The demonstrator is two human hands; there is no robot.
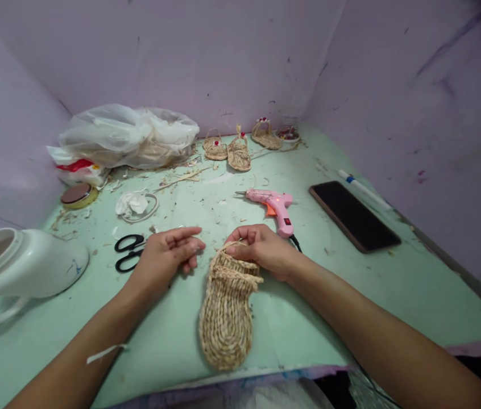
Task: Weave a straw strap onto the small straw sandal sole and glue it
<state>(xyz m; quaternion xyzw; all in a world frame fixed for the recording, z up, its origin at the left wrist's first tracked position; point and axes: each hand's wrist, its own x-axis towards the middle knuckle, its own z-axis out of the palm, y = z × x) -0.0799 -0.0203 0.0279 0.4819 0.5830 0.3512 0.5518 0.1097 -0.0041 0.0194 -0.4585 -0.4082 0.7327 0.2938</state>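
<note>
A woven straw slipper [226, 324] lies near the table's front edge, its sole toward me and its braided straps at the far end. My right hand [261, 250] grips the strap end, thumb and fingers closed on it. To the left of the slipper, my left hand [174, 250] hovers with fingers apart and nothing in them. Black-handled scissors [127, 253] lie beside my left hand, their blades hidden behind it. Just beyond my right hand rests a pink glue gun [272, 205], its nozzle pointing left.
A white pitcher [48, 264] stands at the left. Behind are a round tin [77, 195], a wire ring with white tissue [133, 204] and plastic bags [129, 136]. Small straw slippers [239, 154] sit at the back. A phone [353, 216] and a pen [364, 189] lie right.
</note>
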